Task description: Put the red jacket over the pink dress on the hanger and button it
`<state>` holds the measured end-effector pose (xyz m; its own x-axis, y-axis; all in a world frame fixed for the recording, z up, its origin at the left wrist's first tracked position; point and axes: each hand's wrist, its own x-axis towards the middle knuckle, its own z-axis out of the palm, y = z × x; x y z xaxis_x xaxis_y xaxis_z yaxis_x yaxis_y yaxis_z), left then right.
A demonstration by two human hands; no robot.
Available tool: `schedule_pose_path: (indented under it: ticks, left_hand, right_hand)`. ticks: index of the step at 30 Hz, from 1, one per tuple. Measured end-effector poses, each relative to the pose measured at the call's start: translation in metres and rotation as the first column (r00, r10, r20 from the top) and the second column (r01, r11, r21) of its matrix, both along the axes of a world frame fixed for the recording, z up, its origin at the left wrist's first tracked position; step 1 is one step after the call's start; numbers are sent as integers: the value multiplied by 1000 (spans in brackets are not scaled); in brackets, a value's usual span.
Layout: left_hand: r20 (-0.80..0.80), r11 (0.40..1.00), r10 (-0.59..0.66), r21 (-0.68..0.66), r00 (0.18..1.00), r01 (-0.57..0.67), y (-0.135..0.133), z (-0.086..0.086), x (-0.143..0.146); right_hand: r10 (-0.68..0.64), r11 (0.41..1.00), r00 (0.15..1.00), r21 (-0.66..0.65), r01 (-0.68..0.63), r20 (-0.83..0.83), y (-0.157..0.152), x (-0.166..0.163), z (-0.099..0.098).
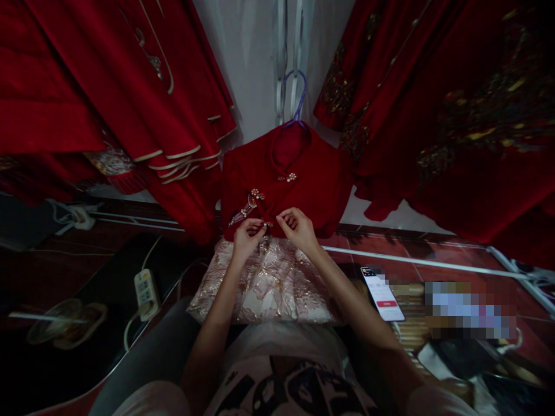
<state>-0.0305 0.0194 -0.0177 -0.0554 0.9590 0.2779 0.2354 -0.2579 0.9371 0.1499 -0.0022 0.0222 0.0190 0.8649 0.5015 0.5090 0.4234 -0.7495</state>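
A red velvet dress top (312,185) hangs on a blue hanger (297,95) in front of me, with a pale lace skirt (269,283) below it. Pearl clasps (288,177) and a beaded tassel (247,207) decorate its front. My left hand (248,236) and my right hand (297,227) are both pinched at the lower front seam of the top, fingers closed on a small fastening by the red cloth. What exactly sits between the fingertips is too small to make out.
Red embroidered garments hang at the left (108,98) and the right (455,115). A white power strip (145,292) with its cable lies on the floor at left. A lit phone (384,293) lies at right. A white wall (255,58) stands behind.
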Motion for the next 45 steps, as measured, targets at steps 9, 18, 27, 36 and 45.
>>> schedule_pose_path:
  ticks: [9,18,27,36,45]
  left_hand:
    - [-41,996,11,87,999,-7,-5,5,4]
    - [-46,992,93,93,995,-89,-16,11,17]
    - [391,991,29,-130,920,24,38,33,9]
    - [572,949,-43,-233,819,213,43,58,20]
    - [557,944,88,-310,826,108,55,52,24]
  right_hand:
    - [155,985,987,-73,-158,-44,6,-3,-20]
    - [155,983,977,-79,-168,-148,5,-9,-21]
    - [381,835,854,-265,-482,-354,7,25,6]
    - [398,811,827,-269,-520,-397,5,29,11]
    - [409,803,820,-269,-532,-401,6,28,7]
